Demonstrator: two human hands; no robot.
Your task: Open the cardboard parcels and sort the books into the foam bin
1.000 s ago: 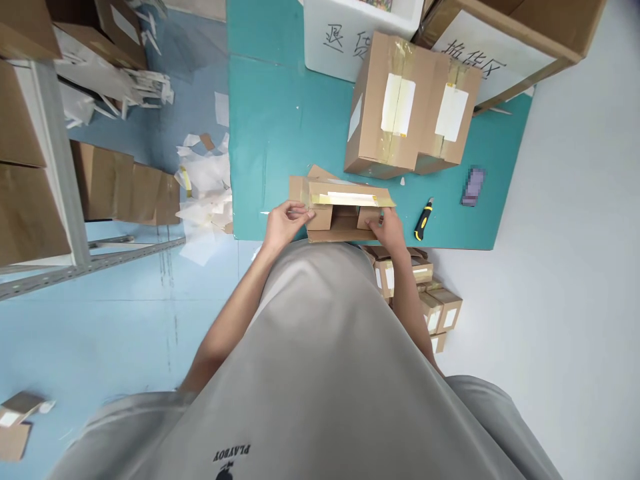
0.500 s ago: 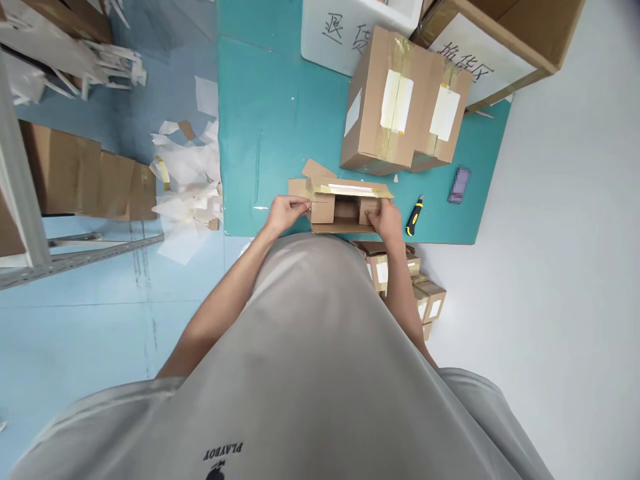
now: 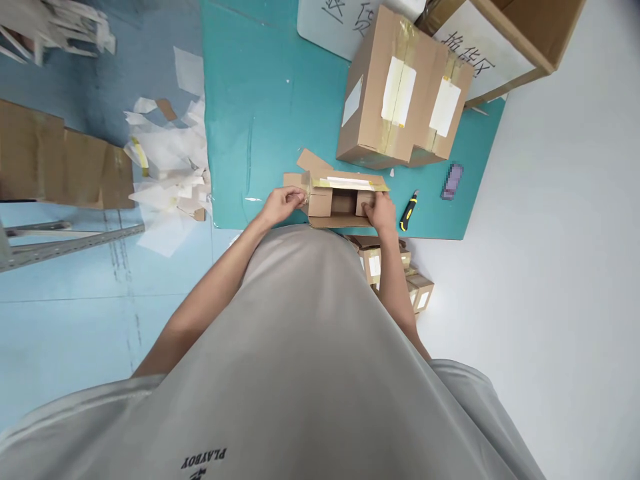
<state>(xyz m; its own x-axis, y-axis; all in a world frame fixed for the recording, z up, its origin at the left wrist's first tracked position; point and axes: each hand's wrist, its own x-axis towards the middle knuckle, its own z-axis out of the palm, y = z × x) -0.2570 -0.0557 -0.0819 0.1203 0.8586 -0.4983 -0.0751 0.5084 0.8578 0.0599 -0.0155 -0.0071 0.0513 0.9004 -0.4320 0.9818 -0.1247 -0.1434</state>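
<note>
A small cardboard box (image 3: 320, 203) lies at the table's near edge with its top open and flaps spread. Tape and a white label strip run along its far flap. My right hand (image 3: 381, 213) grips the right end, thumb inside against a folded-in flap. At the left end, my left hand (image 3: 284, 204) is closed in a pinch beside a taped edge; what sits between its fingertips is too small to make out. A black and yellow utility knife (image 3: 409, 212) lies just right of my right hand.
Two taped cartons (image 3: 373, 100) stand behind the box on the green table (image 3: 240, 87). A white bin (image 3: 325, 30) and an open carton (image 3: 493, 50) are at the back. A blurred purple item (image 3: 452, 181) lies right. Paper scraps (image 3: 170, 153) litter the left floor.
The view has shifted, so the table sits slightly further left and up. My left fingertips have drawn slightly away from the box's left end; my right hand keeps its grip.
</note>
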